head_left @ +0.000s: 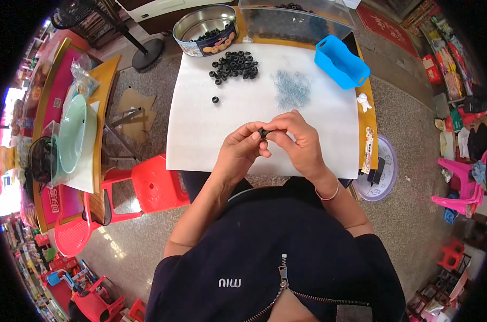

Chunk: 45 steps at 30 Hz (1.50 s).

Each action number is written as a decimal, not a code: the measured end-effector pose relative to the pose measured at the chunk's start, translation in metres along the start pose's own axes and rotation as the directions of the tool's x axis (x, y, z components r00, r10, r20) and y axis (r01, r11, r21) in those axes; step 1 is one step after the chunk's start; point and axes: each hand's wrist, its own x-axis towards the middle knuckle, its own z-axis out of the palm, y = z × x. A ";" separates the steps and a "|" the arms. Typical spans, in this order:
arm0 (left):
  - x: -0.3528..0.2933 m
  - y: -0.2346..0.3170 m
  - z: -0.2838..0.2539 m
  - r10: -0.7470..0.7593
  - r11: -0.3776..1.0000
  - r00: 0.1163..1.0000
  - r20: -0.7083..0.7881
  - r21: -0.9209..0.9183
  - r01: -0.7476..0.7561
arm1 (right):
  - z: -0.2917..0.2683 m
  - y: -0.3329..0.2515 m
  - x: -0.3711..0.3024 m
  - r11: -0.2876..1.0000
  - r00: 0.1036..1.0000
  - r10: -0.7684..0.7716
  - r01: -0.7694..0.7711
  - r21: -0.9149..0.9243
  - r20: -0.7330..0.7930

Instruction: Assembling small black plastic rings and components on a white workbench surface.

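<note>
As the left hand point(242, 148) pinches a small black piece point(263, 133) above the white sheet point(200, 142), the right hand point(301, 140) meets it
Right thumb and forefinger pinch at its side; working this piece seems the step, the next move calling for a steady hold

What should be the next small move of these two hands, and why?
Probably the left hand should steady the small black part while the right hand gently adjusts it, since both hands meet at this part above the white sheet. They partly hide it, so its exact state is unclear.
</note>
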 end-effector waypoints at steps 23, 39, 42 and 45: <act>-0.004 0.001 0.011 0.056 0.998 0.997 -0.055 0.018 -0.055 | -0.001 -0.017 -0.003 0.980 0.999 -0.033 0.025 -0.199 -0.036; -0.003 0.005 0.012 0.036 0.999 0.997 -0.070 0.042 -0.033 | -0.001 -0.019 -0.001 0.966 0.995 -0.099 0.093 -0.243 -0.012; -0.004 0.005 0.012 0.035 0.998 0.996 -0.083 0.063 -0.030 | -0.001 -0.018 0.000 0.947 0.990 -0.138 0.134 -0.291 0.007; -0.004 0.005 0.011 0.043 0.994 0.994 -0.103 0.106 -0.032 | 0.000 -0.016 0.000 0.930 0.985 -0.171 0.169 -0.325 0.023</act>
